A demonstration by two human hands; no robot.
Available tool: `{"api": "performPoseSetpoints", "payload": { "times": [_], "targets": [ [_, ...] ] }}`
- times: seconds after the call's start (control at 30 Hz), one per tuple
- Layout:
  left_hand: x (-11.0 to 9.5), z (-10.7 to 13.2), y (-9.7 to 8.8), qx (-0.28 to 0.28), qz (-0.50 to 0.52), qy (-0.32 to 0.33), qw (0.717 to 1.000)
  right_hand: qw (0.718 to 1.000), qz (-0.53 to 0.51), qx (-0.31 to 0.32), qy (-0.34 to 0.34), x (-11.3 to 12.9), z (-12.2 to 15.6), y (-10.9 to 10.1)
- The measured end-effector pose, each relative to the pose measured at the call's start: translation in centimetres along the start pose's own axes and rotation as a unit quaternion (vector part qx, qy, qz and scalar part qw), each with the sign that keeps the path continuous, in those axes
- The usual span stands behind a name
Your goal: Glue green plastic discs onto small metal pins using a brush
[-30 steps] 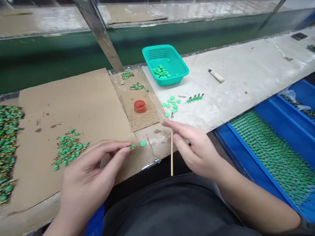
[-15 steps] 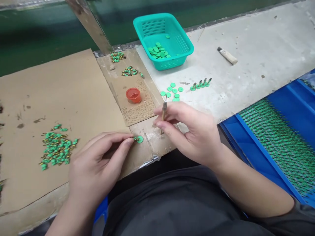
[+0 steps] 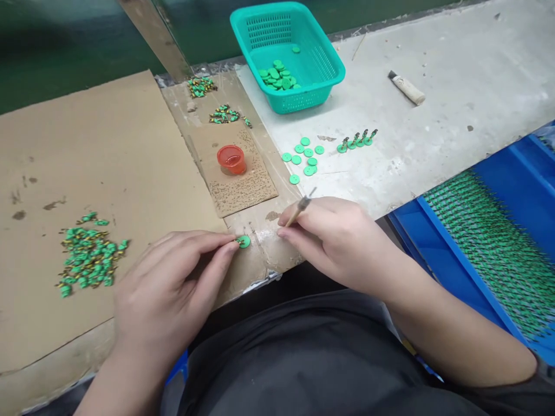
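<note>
My left hand [image 3: 173, 277] pinches a small green-and-dark figurine between thumb and forefinger; most of it is hidden by the fingertips. The figurine meets a round green base [image 3: 244, 241] that lies on the worn tabletop. To the right, my right hand [image 3: 333, 240] grips a thin wooden-handled tool [image 3: 299, 209], its grey collar and fine tip pointing up and away, apart from the base. Several loose green discs [image 3: 308, 152] with small holes lie beyond that hand. Beside them, several figurines [image 3: 358, 140] stand upright on green bases in a row.
A red cup [image 3: 231, 159] of liquid stands on speckled cardboard [image 3: 245, 199]. Behind is a turquoise basket [image 3: 303, 101] holding green discs. Figurines lie heaped [image 3: 91, 257] on cardboard at left, with smaller piles [image 3: 202, 86] farther back. A tube [image 3: 406, 88] lies right; blue trays [image 3: 468, 271] hold rows of green pieces.
My right hand has lowered slightly, and the tool in it has tilted from near upright to slanting right. My left hand still pinches the figurine at its base. The view has shifted a little.
</note>
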State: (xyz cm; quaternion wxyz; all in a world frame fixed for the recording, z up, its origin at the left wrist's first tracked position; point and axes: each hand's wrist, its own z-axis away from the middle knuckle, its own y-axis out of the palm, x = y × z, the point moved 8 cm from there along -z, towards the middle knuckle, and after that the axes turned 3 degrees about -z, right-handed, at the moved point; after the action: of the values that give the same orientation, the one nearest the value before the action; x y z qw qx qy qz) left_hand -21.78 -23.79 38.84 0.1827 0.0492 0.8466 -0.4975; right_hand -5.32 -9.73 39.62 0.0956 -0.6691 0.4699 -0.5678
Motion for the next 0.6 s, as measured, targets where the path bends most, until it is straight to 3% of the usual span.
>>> {"api": "performPoseSetpoints", "payload": {
  "times": [0.13,0.37,0.6],
  "targets": [
    [-0.1,0.2,0.0,-0.001,0.005,0.011,1.0,0.999,0.015,0.028,0.003,-0.4,0.0,0.5],
    [0.9,0.0,0.4,-0.01,0.05,-0.06,0.997,0.989,-0.135,-0.043,-0.031,0.2,-1.6,2.6],
    [1.7,0.0,0.9,-0.008,0.094,-0.082,0.992,0.997,-0.073,-0.003,-0.005,0.1,-2.0,4.7]
  ]
}}
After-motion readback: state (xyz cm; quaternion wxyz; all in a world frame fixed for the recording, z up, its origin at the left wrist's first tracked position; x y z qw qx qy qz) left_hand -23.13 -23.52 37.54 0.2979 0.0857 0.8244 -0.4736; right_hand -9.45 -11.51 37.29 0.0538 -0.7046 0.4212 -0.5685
